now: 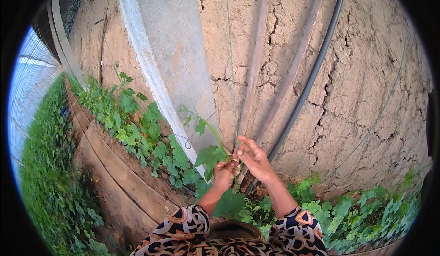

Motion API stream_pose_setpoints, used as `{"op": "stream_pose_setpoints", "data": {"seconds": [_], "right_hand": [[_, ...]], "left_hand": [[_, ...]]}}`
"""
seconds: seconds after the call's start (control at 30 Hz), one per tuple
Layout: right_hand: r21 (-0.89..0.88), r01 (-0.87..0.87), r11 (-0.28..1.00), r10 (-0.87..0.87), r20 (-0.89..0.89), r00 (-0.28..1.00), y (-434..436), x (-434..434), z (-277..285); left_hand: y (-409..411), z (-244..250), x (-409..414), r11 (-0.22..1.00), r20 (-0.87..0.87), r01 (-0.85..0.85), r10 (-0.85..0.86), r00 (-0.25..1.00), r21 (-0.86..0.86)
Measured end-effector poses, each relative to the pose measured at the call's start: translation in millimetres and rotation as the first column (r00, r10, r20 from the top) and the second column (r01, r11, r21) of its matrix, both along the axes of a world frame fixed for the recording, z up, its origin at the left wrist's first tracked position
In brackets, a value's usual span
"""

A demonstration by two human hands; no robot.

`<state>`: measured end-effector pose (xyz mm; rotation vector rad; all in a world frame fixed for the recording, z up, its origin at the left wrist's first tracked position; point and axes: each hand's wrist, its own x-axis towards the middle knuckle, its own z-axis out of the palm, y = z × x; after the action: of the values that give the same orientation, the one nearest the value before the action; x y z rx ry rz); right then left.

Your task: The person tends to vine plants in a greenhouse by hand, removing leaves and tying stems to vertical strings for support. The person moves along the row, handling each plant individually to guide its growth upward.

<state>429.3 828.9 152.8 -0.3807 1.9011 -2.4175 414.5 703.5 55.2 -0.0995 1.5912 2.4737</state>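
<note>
A green vine stem (213,132) with lobed leaves rises in front of me, its tip leaning left. My left hand (224,173) grips this stem low down, just below a broad leaf (209,158). Close beside it, my right hand (252,158) has its thumb and index finger pinched around a thin green string (232,66), which runs up along the wall. The two hands nearly touch, and the spot where stem and string meet is partly hidden by my fingers.
Behind the hands stands a cracked earthen wall (371,84) with a concrete pillar (172,42). Two bamboo poles (256,60) (292,70) and a dark pipe (309,80) lean there. Leafy plants (347,214) line its foot. Leftward run a dirt path (113,180) and a dense crop row (51,173).
</note>
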Motion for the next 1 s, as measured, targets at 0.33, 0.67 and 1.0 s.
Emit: {"op": "stream_pose_setpoints", "data": {"seconds": [0.33, 0.67, 1.0], "right_hand": [[-0.028, -0.032, 0.999, 0.033, 0.037, 0.999, -23, 9, -4], [0.203, 0.618, 0.76, -0.465, -0.494, 0.734, -36, 32, -71], [0.227, 0.779, 0.584, -0.631, -0.476, 0.613, -25, 39, -96]], "left_hand": [[-27, 0, 11, 1.0, -0.067, 0.016, -0.017, 0.998, -0.026], [-32, -6, 14, 0.997, 0.01, 0.07, -0.069, 0.998, -0.031], [-26, 3, 24, 0.993, -0.004, 0.104, -0.105, 0.995, -0.054]]}}
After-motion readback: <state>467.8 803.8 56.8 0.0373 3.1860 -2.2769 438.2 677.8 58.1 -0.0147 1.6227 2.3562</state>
